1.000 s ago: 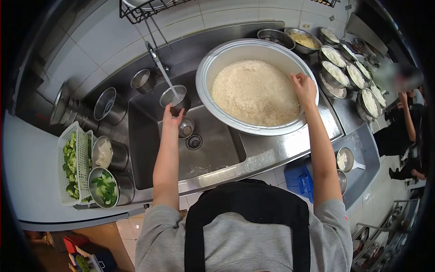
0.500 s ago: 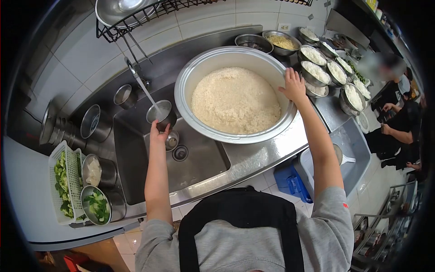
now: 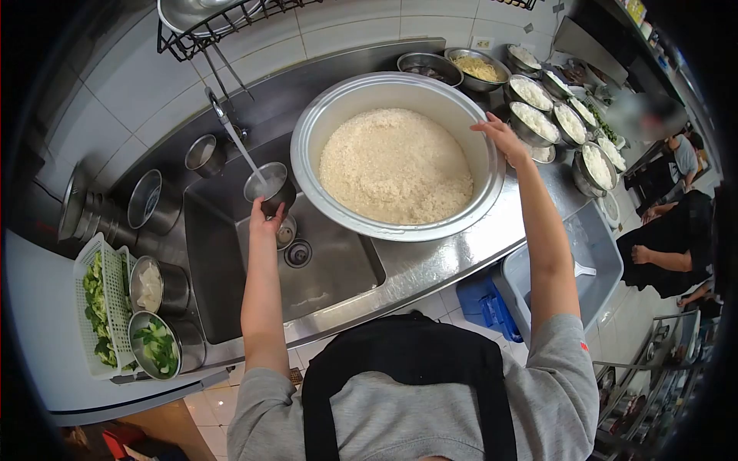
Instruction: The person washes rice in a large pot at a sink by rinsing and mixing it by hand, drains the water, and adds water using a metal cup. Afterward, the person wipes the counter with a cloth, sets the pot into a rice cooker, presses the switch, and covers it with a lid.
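Observation:
My left hand (image 3: 267, 217) is closed around a small metal pot (image 3: 281, 201) in the sink, beneath the faucet (image 3: 238, 142). Water from the spout runs into this pot. On the counter to its right stands a wide aluminium pot (image 3: 307, 180) with uncooked-looking rice (image 3: 396, 165) in it. My right hand (image 3: 503, 138) grips the right rim of that wide pot, fingers hooked over the edge. A small metal cup (image 3: 286, 230) sits in the sink beside the drain (image 3: 298, 253), partly hidden by my left hand.
Left of the sink are metal pots (image 3: 157, 203), a white basket (image 3: 117, 307) of broccoli and a bowl of greens (image 3: 157, 346). Several bowls of white rice (image 3: 533, 124) crowd the right counter. A grey bin (image 3: 592, 238) stands below; a person (image 3: 669, 238) is at far right.
The small pot stays under the running water in my left hand. My right hand's spread fingers have drawn closer together on the rim. The whole view has shifted slightly.

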### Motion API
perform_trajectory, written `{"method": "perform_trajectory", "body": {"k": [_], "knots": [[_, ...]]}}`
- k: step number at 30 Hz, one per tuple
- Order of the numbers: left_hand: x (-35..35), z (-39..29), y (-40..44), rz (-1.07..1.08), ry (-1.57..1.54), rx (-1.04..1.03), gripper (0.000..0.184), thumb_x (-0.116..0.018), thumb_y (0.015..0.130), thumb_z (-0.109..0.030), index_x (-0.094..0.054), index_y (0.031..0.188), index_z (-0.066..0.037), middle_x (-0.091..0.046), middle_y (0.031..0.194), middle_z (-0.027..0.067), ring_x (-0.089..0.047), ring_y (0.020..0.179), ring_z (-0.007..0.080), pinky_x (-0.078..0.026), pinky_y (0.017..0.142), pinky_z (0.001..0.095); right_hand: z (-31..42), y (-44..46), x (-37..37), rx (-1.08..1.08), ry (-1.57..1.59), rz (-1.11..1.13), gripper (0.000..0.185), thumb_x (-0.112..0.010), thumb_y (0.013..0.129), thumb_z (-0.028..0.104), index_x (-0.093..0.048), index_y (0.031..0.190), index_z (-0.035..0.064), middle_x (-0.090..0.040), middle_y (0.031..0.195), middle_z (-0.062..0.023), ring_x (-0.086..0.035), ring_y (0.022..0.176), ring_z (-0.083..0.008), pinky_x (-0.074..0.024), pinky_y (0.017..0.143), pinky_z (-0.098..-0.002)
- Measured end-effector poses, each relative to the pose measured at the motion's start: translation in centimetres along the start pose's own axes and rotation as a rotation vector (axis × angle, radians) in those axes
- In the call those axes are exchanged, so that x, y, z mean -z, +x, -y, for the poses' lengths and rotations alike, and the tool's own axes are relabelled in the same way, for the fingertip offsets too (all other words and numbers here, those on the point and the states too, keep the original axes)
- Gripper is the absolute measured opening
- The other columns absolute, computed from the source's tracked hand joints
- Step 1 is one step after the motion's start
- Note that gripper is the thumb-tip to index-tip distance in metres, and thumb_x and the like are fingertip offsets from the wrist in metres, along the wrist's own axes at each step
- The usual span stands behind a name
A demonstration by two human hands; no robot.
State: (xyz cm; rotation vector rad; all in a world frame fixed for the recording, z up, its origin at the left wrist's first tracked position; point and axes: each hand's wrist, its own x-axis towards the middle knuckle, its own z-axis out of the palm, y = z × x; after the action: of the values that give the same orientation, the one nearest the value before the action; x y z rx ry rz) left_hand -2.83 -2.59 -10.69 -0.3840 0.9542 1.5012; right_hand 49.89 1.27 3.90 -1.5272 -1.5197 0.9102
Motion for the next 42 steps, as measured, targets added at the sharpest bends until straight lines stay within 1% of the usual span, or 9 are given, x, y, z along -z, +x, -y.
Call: {"method": "perform_trajectory", "body": {"k": [4, 9, 11, 13, 21, 26, 28, 33, 42], "knots": [[-0.4, 0.2, -0.4, 0.06, 0.054, -0.054, 0.058, -0.066, 0.062, -0.016, -0.038, 0.112, -0.007, -0.03, 0.117, 0.0184, -0.029, 0.106, 0.0442, -0.048, 0.079, 0.0434, 0.2, 1.0, 1.6, 0.263, 0.053, -0.032, 0.017, -0.062, 0.068, 0.009, -0.062, 0.084, 0.0007, -0.059, 0.086, -0.0103, -0.055, 0.079, -0.0162, -0.0416, 0.073, -0.0245], [-0.4, -0.8, 0.9, 0.043, 0.025, 0.058, 0.056, -0.066, 0.063, -0.017, -0.039, 0.11, -0.007, -0.032, 0.115, 0.0175, -0.03, 0.105, 0.0436, -0.049, 0.078, 0.0432, 5.0, -3.5, -1.0, 0.285, -0.482, -0.118, 0.016, -0.059, 0.065, 0.006, -0.06, 0.081, 0.0019, -0.058, 0.073, -0.0123, -0.056, 0.071, -0.0201, -0.0435, 0.067, -0.0279], [0.3, -0.1, 2.8, 0.199, 0.129, 0.009, 0.055, -0.067, 0.062, -0.017, -0.04, 0.109, -0.007, -0.033, 0.114, 0.0169, -0.031, 0.105, 0.0433, -0.049, 0.077, 0.0431, 2.0, -2.3, -0.3, 0.912, -0.732, 0.098, 0.02, -0.056, 0.067, 0.007, -0.061, 0.086, 0.0043, -0.058, 0.078, -0.0129, -0.054, 0.08, -0.0257, -0.0426, 0.072, -0.0335], [1.7, -1.2, 3.8, 0.231, 0.186, -0.109, 0.053, -0.066, 0.063, -0.017, -0.041, 0.109, -0.009, -0.036, 0.114, 0.0161, -0.032, 0.104, 0.042, -0.049, 0.074, 0.0432, 2.4, -3.2, -0.6, 0.484, -1.034, 0.031, 0.026, -0.048, 0.069, 0.003, -0.06, 0.091, 0.0078, -0.059, 0.084, -0.0134, -0.05, 0.096, -0.0281, -0.0388, 0.082, -0.0387], [-0.1, -1.3, 2.0, 0.044, 0.015, 0.1, 0.059, -0.067, 0.061, -0.018, -0.038, 0.112, -0.01, -0.03, 0.116, 0.0186, -0.023, 0.108, 0.0425, -0.048, 0.079, 0.0411, 5.1, -9.4, -2.9, 0.423, -1.696, 0.175, 0.015, -0.046, 0.072, 0.01, -0.056, 0.082, 0.0036, -0.061, 0.077, -0.0101, -0.051, 0.097, -0.0251, -0.0255, 0.093, -0.0473], [0.2, -1.2, 0.0, 0.155, 0.11, -0.082, 0.057, -0.067, 0.061, -0.016, -0.04, 0.11, -0.01, -0.031, 0.115, 0.0174, -0.031, 0.104, 0.04, -0.047, 0.081, 0.0411, 8.9, -12.1, -6.9, 0.258, -1.716, 0.241, 0.023, -0.047, 0.075, 0.014, -0.057, 0.089, -0.0007, -0.062, 0.077, -0.0101, -0.058, 0.082, -0.0247, -0.0344, 0.085, -0.0433], [0.4, -2.2, 1.2, 0.034, -0.009, 0.119, 0.054, -0.067, 0.061, -0.015, -0.041, 0.108, -0.009, -0.032, 0.115, 0.016, -0.033, 0.103, 0.0389, -0.045, 0.083, 0.0425, 10.6, -10.5, -6.3, -0.068, -0.61, 0.382, 0.024, -0.047, 0.073, 0.007, -0.055, 0.092, -0.0045, -0.061, 0.071, -0.0133, -0.061, 0.071, -0.0245, -0.0435, 0.072, -0.0343], [0.7, -1.8, -0.3, 0.166, 0.113, 0.025, 0.056, -0.066, 0.061, -0.014, -0.038, 0.109, -0.007, -0.03, 0.114, 0.0181, -0.032, 0.105, 0.0387, -0.046, 0.082, 0.0419, 9.3, -9.2, -4.4, 0.277, -0.5, 0.081, 0.032, -0.054, 0.062, -0.001, -0.054, 0.094, -0.0033, -0.06, 0.065, -0.0154, -0.06, 0.062, -0.0244, -0.0453, 0.058, -0.0305], [-0.6, -1.7, -0.9, 0.15, 0.079, 0.02, 0.058, -0.067, 0.06, -0.013, -0.037, 0.109, -0.006, -0.029, 0.114, 0.0187, -0.028, 0.107, 0.0421, -0.046, 0.083, 0.0424, 2.6, -11.6, -3.1, 0.479, -0.659, -0.018, 0.027, -0.06, 0.073, 0.021, -0.056, 0.092, 0.002, -0.052, 0.105, -0.0168, -0.048, 0.098, -0.0318, -0.0362, 0.086, -0.0347]]}}
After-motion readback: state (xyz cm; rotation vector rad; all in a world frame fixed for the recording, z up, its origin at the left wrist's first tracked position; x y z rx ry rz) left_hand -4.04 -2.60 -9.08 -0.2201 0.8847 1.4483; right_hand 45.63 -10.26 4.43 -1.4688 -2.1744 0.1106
